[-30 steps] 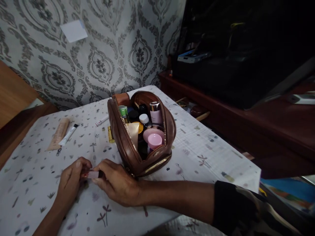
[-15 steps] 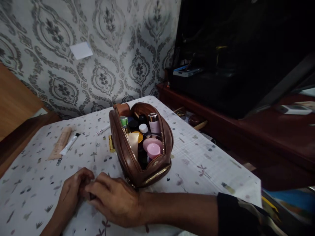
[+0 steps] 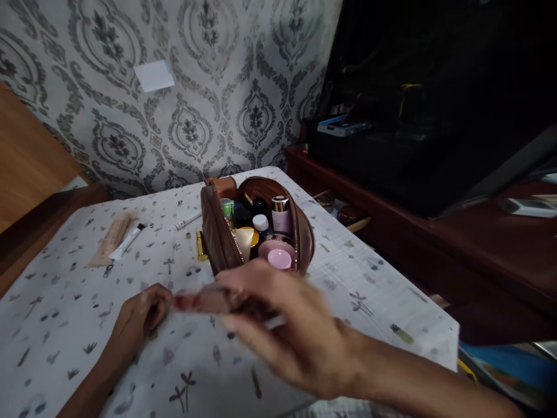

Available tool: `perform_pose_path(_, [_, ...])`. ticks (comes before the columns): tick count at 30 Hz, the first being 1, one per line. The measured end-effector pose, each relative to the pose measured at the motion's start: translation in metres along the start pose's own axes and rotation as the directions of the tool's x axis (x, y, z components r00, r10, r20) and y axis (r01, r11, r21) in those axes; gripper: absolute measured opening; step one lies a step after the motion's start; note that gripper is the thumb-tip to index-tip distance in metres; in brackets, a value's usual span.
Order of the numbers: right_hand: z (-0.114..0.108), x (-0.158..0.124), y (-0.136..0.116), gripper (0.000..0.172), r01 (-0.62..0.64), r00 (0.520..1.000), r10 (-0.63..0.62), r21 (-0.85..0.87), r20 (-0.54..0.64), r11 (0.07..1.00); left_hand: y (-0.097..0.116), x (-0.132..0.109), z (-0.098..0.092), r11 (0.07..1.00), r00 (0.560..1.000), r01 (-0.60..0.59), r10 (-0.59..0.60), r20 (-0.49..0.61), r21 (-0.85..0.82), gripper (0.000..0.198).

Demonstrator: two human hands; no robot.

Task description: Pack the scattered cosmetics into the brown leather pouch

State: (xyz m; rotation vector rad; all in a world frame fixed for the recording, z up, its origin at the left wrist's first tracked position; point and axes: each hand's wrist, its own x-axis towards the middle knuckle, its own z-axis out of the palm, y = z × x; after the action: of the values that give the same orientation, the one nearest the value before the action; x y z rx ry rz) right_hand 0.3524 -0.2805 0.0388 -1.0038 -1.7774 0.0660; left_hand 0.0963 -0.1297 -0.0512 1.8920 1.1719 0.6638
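My right hand (image 3: pixel 291 325) is closed around the dark end of a slim see-through tube (image 3: pixel 206 301) with red in it, which looks like a lip gloss tube. Motion blurs both. The tube's red end points left, right by the curled fingers of my left hand (image 3: pixel 145 307); whether they touch it I cannot tell. Behind my right hand stands a brown leather makeup bag (image 3: pixel 221 232), unzipped and full. In it show a pink-lidded jar (image 3: pixel 279 259), a lilac bottle (image 3: pixel 281 219), a white-capped bottle (image 3: pixel 260 222) and a cream tube (image 3: pixel 244 239).
Left on the patterned tablecloth (image 3: pixel 169 377) lie a beige tube (image 3: pixel 109 241) and a small white tube (image 3: pixel 127 242). A gold vial (image 3: pixel 201 246) and a thin white tube (image 3: pixel 188 220) lie beside the bag. A dark red cabinet (image 3: pixel 391 249) borders the right.
My right hand has moved right and up from my left hand, bringing the slim tube into sight. It now covers the front of the bag. My left hand stays curled. The camera view has shifted slightly.
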Motion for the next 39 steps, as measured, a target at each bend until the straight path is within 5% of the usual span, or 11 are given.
perform_pose_path(4, [-0.033,0.006,0.008,0.020,-0.175,0.952,0.148,-0.080,-0.269,0.981,0.005,-0.002,0.002,0.988,0.996,0.024,-0.011,0.091,-0.149,0.070])
perform_pose_path(6, [-0.043,0.012,0.013,0.014,-0.217,0.943,0.170,-0.145,-0.285,0.965,0.006,-0.001,0.003,0.988,0.993,0.039,-0.022,0.112,-0.148,0.072])
perform_pose_path(14, [-0.053,0.027,0.027,0.003,-0.259,0.952,0.295,-0.297,0.083,0.919,0.002,0.001,0.003,0.993,0.990,-0.027,0.042,0.133,-0.114,0.069])
perform_pose_path(19, [-0.051,0.026,0.028,0.004,-0.257,0.938,0.309,-0.285,0.156,0.923,-0.002,0.001,0.001,0.993,0.988,0.007,0.011,0.152,-0.118,0.070])
perform_pose_path(26, [-0.043,0.026,0.034,0.003,-0.069,0.935,0.175,-0.324,0.310,0.944,0.003,0.003,0.001,0.998,0.987,0.002,0.009,0.159,-0.070,0.072])
perform_pose_path(39, [-0.045,0.029,0.034,0.008,-0.038,0.863,0.217,-0.370,0.456,0.928,-0.003,0.003,0.000,0.998,0.981,-0.021,0.033,0.190,-0.061,0.069])
